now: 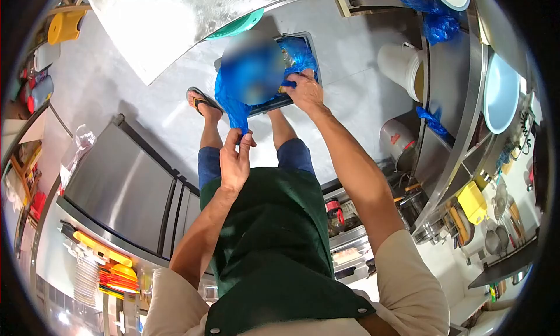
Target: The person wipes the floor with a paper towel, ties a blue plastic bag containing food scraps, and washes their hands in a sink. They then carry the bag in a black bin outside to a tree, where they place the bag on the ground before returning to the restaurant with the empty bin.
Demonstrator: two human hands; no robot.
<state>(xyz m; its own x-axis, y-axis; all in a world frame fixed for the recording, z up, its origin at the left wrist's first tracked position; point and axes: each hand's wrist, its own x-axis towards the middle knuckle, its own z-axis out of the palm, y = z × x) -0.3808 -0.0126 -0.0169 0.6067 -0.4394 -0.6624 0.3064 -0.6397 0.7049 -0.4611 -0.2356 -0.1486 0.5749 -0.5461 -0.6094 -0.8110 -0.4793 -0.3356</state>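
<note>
A blue plastic bag lines a dark bin on the floor in front of my legs. My left hand pinches a gathered, pulled-out end of the bag on the near side. At the bin's right side my right hand has its fingers closed on another part of the bag's edge. A blurred patch covers the middle of the bag, so most of its contents cannot be made out. Some light-coloured material shows between the bag's folds near the right hand.
A steel table juts in from the upper left, with a green basin beneath its edge. White buckets stand right, by steel shelving. A steel cabinet is at left. A light-blue basin is far right.
</note>
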